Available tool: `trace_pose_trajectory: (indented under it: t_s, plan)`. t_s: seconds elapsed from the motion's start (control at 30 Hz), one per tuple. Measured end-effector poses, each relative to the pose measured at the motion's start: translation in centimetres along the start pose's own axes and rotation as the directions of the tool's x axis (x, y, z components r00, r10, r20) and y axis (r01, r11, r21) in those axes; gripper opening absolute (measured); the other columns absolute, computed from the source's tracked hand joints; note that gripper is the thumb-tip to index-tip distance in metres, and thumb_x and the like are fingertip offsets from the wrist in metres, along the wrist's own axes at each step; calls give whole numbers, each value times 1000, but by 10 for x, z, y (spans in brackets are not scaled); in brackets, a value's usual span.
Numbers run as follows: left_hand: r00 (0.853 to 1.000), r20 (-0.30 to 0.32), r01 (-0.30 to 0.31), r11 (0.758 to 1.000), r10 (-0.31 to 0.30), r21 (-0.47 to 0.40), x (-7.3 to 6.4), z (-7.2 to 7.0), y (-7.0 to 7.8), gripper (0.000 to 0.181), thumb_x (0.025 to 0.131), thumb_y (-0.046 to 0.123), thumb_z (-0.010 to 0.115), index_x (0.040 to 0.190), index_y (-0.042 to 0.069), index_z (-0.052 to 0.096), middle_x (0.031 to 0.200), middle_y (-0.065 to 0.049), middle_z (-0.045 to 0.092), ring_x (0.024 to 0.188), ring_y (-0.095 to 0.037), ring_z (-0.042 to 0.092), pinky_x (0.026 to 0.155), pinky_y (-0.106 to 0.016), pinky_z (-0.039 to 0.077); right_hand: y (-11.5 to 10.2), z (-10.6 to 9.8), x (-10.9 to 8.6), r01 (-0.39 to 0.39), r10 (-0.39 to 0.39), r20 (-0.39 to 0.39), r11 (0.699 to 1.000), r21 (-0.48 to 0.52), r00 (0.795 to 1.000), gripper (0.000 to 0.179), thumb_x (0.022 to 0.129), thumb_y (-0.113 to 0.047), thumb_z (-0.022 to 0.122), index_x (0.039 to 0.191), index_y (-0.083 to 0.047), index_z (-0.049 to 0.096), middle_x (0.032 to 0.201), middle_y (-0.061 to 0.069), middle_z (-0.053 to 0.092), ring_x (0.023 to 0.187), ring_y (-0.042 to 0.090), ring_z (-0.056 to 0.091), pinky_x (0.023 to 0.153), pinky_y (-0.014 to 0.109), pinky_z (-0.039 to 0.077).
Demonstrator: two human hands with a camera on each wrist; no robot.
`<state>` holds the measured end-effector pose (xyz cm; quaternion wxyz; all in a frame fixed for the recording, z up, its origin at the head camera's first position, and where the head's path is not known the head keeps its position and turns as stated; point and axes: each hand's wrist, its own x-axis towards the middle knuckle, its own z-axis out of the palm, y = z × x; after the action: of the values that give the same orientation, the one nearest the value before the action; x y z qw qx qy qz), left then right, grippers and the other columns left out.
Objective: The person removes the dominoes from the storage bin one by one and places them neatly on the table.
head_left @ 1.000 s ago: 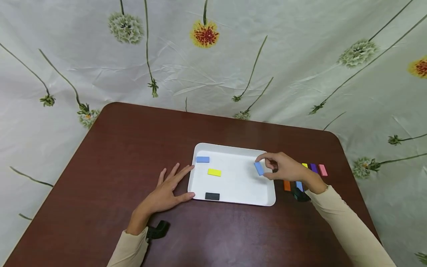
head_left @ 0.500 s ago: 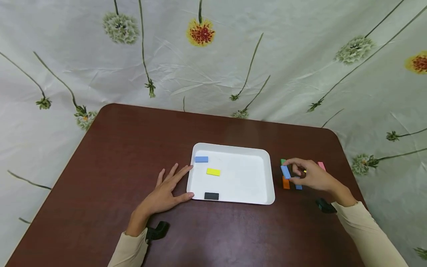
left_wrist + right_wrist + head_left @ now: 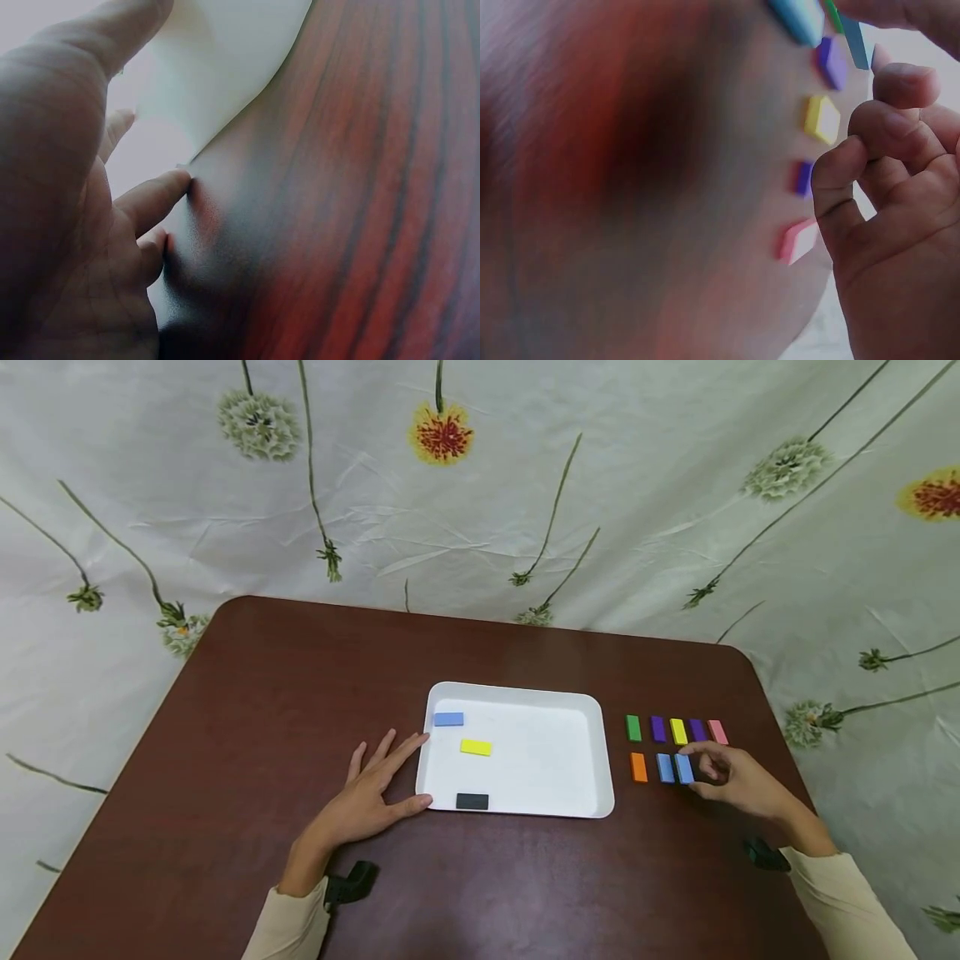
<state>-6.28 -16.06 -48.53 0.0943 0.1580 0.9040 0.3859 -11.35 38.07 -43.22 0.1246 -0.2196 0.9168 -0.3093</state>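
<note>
My right hand [image 3: 738, 781] pinches a small light-blue rectangular block [image 3: 684, 769] between thumb and fingertips, low over the table right of the tray. A matching blue block [image 3: 665, 768] lies close beside it on the left. In the right wrist view the pinched block [image 3: 856, 43] shows edge-on by the fingers. My left hand [image 3: 360, 802] lies with spread fingers at the left edge of the white tray [image 3: 547, 756], fingertip and thumb tip at its rim. Inside the tray lie a blue block [image 3: 448, 719], a yellow block [image 3: 476, 747] and a black block [image 3: 472, 802].
Behind the right hand runs a row with a green block [image 3: 633, 728], a purple block [image 3: 657, 729], a yellow block [image 3: 678, 732], another purple block [image 3: 697, 730] and a pink block [image 3: 717, 732]. An orange block [image 3: 638, 767] lies nearer the tray. Floral cloth [image 3: 465, 527] hangs beyond the brown table [image 3: 337, 668].
My right hand has carried the blue block from over the tray's right end rightward, to beside the other blue block on the table. The left hand has stayed at the tray's edge.
</note>
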Motion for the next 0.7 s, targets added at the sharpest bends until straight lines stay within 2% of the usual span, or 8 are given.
trace_pose_trajectory:
  t_s: [0.13, 0.23, 0.53, 0.7]
  plan:
    - [1000, -1, -4, 1000, 4, 0, 0, 0, 0, 81, 81, 58, 63, 147, 42, 19, 154, 4, 27, 147, -30, 3, 110, -57, -8, 24, 3, -7, -4, 4, -5, 1000, 25, 1000, 38, 80, -3, 72, 114, -3, 56, 67, -3, 35, 59, 7, 37, 56, 24, 32]
    - [1000, -1, -6, 1000, 6, -8, 0, 1, 0, 81, 81, 57, 63, 147, 42, 19, 154, 3, 28, 147, -30, 3, 110, -57, -9, 31, 5, -8, -8, 8, -7, 999, 52, 1000, 37, 81, -4, 72, 114, -2, 55, 68, -4, 35, 58, 6, 37, 56, 24, 32]
    - [1000, 13, -8, 1000, 8, -6, 0, 0, -1, 81, 82, 58, 62, 148, 41, 18, 153, 9, 27, 147, -28, 3, 111, -56, -10, 38, 11, -5, -35, 36, -5, 997, 71, 999, 40, 78, 2, 72, 114, -2, 54, 68, -4, 37, 58, 4, 39, 55, 24, 35]
    - [1000, -1, -8, 1000, 8, 6, -1, -2, 1, 82, 81, 58, 63, 148, 40, 20, 154, 6, 28, 147, -30, 4, 110, -57, -8, 37, 12, -3, -25, 26, -13, 997, 73, 1000, 40, 78, 1, 72, 114, -2, 55, 67, -1, 37, 58, 5, 39, 55, 24, 33]
